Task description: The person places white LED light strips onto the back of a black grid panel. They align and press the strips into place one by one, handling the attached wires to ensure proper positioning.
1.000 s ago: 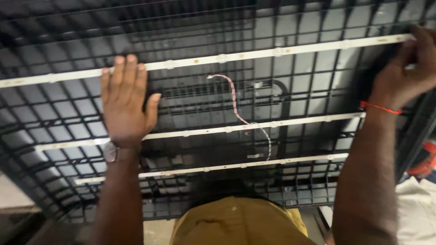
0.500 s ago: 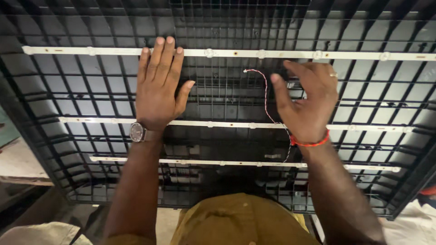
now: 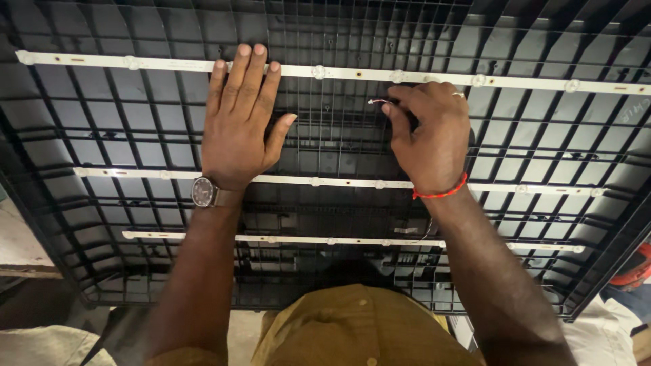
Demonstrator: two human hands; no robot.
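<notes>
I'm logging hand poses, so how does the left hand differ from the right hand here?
The left hand lies flat and open on the black panel, its fingers crossing the top white strip; the right hand is curled, pinching a thin wire end. The left wrist carries a watch, the right a red thread band. Both rest palm-down on the panel.

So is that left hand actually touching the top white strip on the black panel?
Touching. In the head view the left hand lies flat on the black panel, its fingers crossing over the top white strip.
</notes>
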